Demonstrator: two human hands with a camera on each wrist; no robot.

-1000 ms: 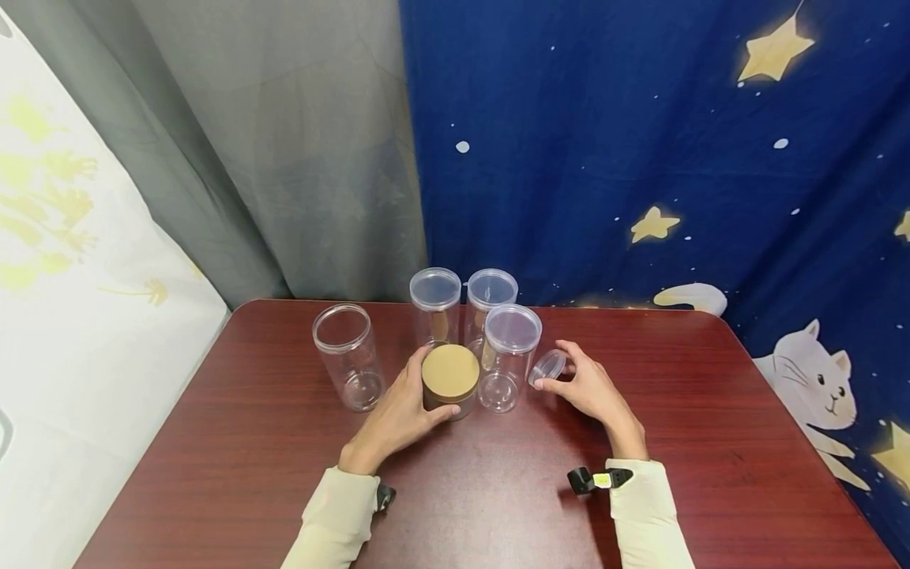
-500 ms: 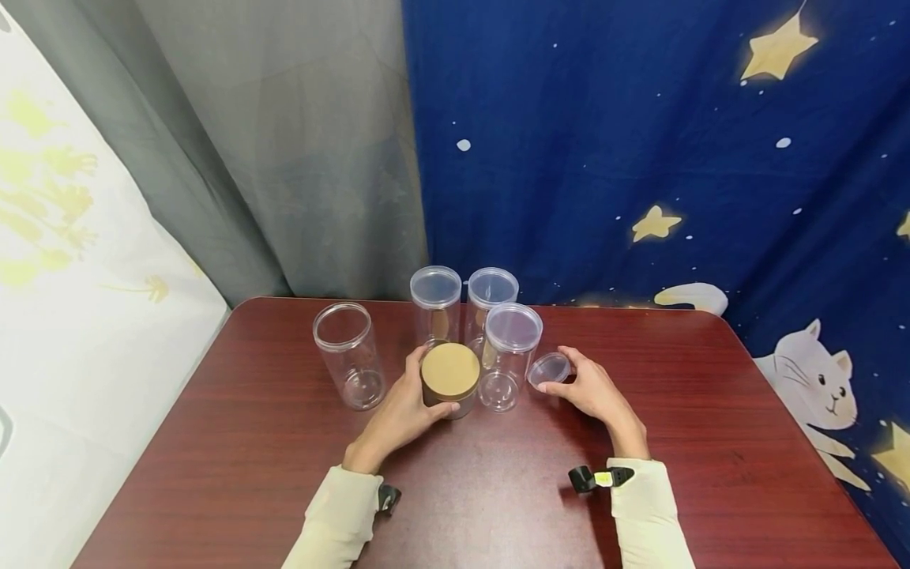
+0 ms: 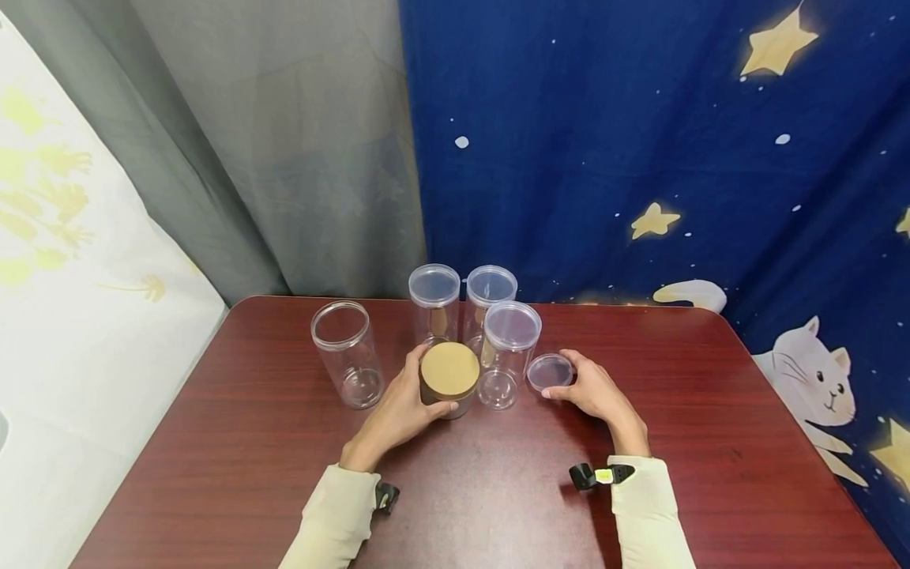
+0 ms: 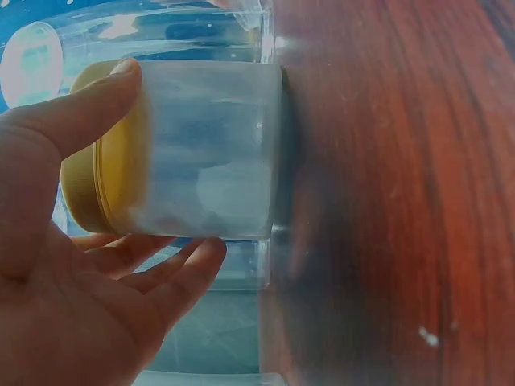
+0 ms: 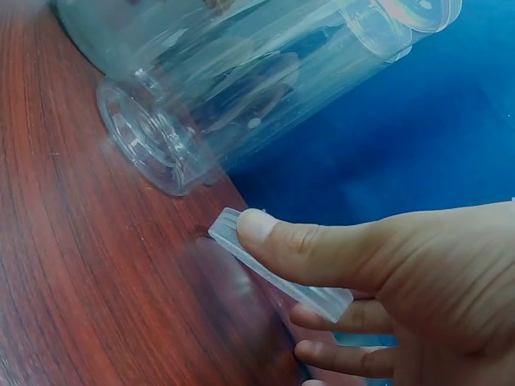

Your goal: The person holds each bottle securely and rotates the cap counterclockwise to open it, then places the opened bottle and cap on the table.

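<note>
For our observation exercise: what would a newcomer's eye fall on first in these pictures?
Probably the cluster of clear jars at the far middle of the dark red table. The left hand grips a short jar with a tan lid in front of them. Just right of it, the right hand pinches a loose clear lid.

A dark red wood-grain table [image 3: 249,442] with rounded corners is spreading out beneath the grip on every side and catching a soft sheen of overhead light. Beyond the grip, a grey curtain [image 3: 284,150] is hanging in loose folds behind the table's far edge. To the right of the grip and beyond it, a deep blue cloth [image 3: 640,142] is hanging, printed with yellow stars, white dots and a white cartoon cat [image 3: 817,379] low at the right. Far to the left of the grip, a white cloth with faint yellow prints [image 3: 64,261] is sloping down beside the table's edge.
</note>
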